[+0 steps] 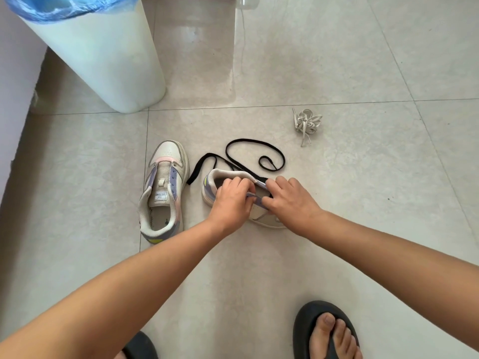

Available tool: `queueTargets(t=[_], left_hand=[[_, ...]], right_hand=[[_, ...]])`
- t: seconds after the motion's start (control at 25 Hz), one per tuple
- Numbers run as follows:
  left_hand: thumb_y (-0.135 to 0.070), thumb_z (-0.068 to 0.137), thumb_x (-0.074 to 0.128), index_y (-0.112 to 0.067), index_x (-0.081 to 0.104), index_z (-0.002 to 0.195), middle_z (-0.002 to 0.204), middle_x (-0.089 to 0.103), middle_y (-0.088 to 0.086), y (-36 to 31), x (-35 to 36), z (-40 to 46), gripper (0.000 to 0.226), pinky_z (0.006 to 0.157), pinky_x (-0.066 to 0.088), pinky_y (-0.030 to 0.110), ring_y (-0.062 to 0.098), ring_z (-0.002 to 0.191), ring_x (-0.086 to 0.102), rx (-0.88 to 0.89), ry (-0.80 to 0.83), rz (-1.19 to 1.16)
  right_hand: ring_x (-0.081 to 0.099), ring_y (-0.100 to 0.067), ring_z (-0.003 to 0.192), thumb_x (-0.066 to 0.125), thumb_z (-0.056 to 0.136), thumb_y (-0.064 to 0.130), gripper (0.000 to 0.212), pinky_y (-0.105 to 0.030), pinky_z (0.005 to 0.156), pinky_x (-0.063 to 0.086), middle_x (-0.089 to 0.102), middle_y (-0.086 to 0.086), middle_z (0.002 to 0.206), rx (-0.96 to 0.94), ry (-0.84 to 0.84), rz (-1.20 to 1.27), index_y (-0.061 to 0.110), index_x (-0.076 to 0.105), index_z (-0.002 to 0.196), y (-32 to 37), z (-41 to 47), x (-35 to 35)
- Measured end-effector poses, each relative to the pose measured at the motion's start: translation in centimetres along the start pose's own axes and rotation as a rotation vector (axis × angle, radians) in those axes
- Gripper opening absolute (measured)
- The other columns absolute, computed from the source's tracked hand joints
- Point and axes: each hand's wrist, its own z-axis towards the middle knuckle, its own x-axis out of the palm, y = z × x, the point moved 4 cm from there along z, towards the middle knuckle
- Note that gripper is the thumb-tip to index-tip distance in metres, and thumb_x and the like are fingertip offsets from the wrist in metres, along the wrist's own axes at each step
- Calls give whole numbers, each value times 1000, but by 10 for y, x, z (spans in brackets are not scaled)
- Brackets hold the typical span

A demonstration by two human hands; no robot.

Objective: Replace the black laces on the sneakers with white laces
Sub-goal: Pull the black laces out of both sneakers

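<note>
A: Entry; both hands are working on the right-hand cream, lilac and pink low sneaker, lying on the pale glossy floor tiles at centre; left hand is curling its fingers onto the lilac eyelet strip, right hand is pinching the opposite edge, fingers bent and close together.

B: Black lace?

A: The flat black lace is trailing in loops on the far side of that shoe; one end seems to be running under the hands, so I am judging it partly threaded; the exact eyelet is hidden.

B: Second shoe, new laces?

A: The matching sneaker is standing left, already without a lace; the bundled white laces are lying far right, well apart, untouched.

B: Technique note?

A: Probably pinning the shoe with one hand while loosening each crossing in turn, drawing the lace flat rather than yanking; keeping the tongue straight.

B: Surroundings?

A: White bin with blue liner far left; a black sandal near right.
</note>
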Motion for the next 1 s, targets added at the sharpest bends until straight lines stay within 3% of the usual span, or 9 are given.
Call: queueTargets(t=[0.16,0.28,0.32,0.4,0.52,0.72,0.8,0.92,1.0], left_hand=[[-20,90,56,-10,58,102,102,55,7,2,-2,0,16,84,35,35,26,97,45,-10,15,43],[-20,89,57,-10,57,99,100,55,6,4,-5,5,14,87,38,38,25,97,46,-13,18,-14],[-19,89,57,-10,57,99,100,55,6,3,-4,6,14,88,37,37,25,97,46,-14,41,-24],[-20,88,58,-10,59,98,100,55,7,-1,1,5,14,91,37,39,26,99,47,-21,78,-31],[-38,88,57,-16,64,87,100,59,4,-7,3,6,23,93,39,38,21,102,49,-165,98,-99],[-41,93,52,-14,51,56,60,54,6,-9,-7,18,45,70,43,33,30,78,59,-468,82,-351],[-38,92,54,-17,43,50,66,59,15,-9,-9,20,48,68,41,32,33,82,61,-502,62,-368],[-35,92,53,-17,41,51,78,64,17,-11,-8,20,46,70,42,32,33,88,61,-515,60,-365],[-32,93,52,-17,42,52,61,55,7,-10,-8,19,45,68,39,30,30,79,57,-524,78,-375]], right_hand=[[41,-17,75,70,83,18,9,-23,63,31,43,-2,82,253,193,724,9,67,86,-27,-9,5],[42,-8,65,59,92,21,16,-18,60,35,55,10,66,595,203,1410,10,64,80,-51,-29,9],[43,-10,65,58,92,23,20,-23,61,37,55,9,64,644,223,1398,10,64,78,-52,-31,10],[48,-17,70,64,87,33,25,-32,65,40,50,1,72,498,221,856,11,64,75,-45,-30,12],[55,-26,62,89,51,37,35,-31,50,42,53,-5,69,164,-54,132,13,67,64,-11,-19,5],[41,-23,68,83,44,6,31,-27,48,31,53,-6,72,22,-114,90,18,62,63,2,-22,9],[43,-23,62,71,56,-4,26,-28,46,32,51,-6,69,-119,-169,142,16,57,67,-8,-38,9],[45,-23,59,40,91,10,25,-31,48,33,51,-4,68,-171,-241,53,15,55,72,-27,-53,4],[48,-22,62,43,90,31,31,-31,52,31,53,-3,70,-24,-224,-63,15,59,69,-23,-47,1]])
